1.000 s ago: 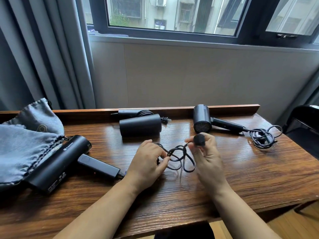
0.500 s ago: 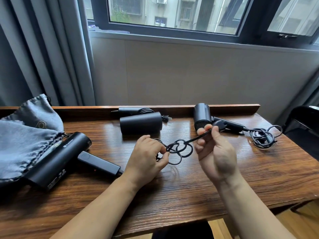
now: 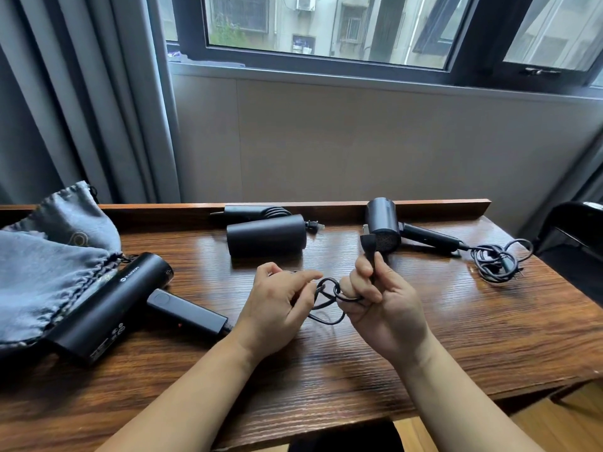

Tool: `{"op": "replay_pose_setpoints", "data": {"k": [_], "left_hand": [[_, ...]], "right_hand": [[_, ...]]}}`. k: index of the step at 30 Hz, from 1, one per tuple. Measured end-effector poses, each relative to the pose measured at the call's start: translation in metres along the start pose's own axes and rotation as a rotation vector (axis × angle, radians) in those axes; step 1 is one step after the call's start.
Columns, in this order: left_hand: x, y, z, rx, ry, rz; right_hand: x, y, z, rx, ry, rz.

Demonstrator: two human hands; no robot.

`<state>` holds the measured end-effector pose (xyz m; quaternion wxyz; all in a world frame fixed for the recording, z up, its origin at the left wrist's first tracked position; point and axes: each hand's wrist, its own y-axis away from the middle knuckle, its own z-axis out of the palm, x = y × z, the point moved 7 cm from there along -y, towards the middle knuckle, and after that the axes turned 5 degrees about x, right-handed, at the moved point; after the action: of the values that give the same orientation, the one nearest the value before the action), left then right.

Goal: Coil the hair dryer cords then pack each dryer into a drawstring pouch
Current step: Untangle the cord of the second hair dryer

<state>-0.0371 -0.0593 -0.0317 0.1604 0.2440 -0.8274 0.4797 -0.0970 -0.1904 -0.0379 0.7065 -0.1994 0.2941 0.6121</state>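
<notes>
1. Head view:
2. Hair dryer cord (image 3: 328,300): thin black cable, looped between both hands above the near-centre of the table (image 3: 326,370).
3. Left hand (image 3: 277,308): fingers curled, pinching the loops, forefinger extended over them.
4. Right hand (image 3: 381,305): fingers curled round the cord; thumb and forefinger pinch the black plug (image 3: 370,247), held upright.
5. Near-left dryer (image 3: 111,305): matte black cylinder with folded handle (image 3: 187,313); white logo and printing on the barrel, too small to read. It rests partly on a grey drawstring pouch (image 3: 42,269) of soft cloth with a gathered rim.
6. Far-centre dryer (image 3: 266,238): cord wound around its handle, lying against the raised back edge of the table.
7. Far-right dryer (image 3: 385,228): mesh end facing near; its loose cord (image 3: 496,261) lies near the right table edge.
8. Table surface: glossy wood grain, with bare room at the near edge.
</notes>
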Motion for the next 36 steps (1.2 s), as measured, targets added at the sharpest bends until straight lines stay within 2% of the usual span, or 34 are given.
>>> {"op": "replay_pose_setpoints", "data": {"k": [15, 17, 19, 21, 22, 26, 28, 30, 33, 36], "left_hand": [[0.012, -0.002, 0.003, -0.017, -0.218, 0.152], [0.005, -0.002, -0.003, 0.010, -0.239, 0.141], [0.002, -0.003, -0.008, 0.036, -0.242, 0.129], [0.007, -0.001, -0.005, 0.025, -0.227, 0.143], [0.010, -0.001, -0.003, 0.017, -0.220, 0.146], [0.006, -0.002, -0.005, 0.064, -0.177, 0.082], [0.002, -0.002, -0.010, 0.092, -0.159, 0.030], [0.000, -0.002, -0.013, 0.115, -0.130, -0.011], [-0.001, -0.001, -0.014, 0.124, -0.105, -0.023], [-0.001, -0.001, -0.011, 0.101, -0.085, 0.007]], "right_hand": [[-0.061, -0.010, -0.056, 0.214, -0.378, -0.213], [-0.088, -0.007, -0.071, 0.314, -0.485, -0.300], [-0.112, -0.004, -0.093, 0.478, -0.483, -0.373], [-0.118, -0.007, -0.109, 0.601, -0.378, -0.342], [-0.114, -0.012, -0.112, 0.607, -0.318, -0.288], [-0.078, -0.022, -0.101, 0.547, 0.010, -0.026], [-0.059, -0.017, -0.086, 0.517, 0.195, 0.042], [-0.044, -0.012, -0.067, 0.484, 0.507, 0.040], [-0.036, -0.004, -0.032, 0.347, 1.008, -0.195], [-0.039, 0.008, 0.005, 0.155, 1.305, -0.622]]}}
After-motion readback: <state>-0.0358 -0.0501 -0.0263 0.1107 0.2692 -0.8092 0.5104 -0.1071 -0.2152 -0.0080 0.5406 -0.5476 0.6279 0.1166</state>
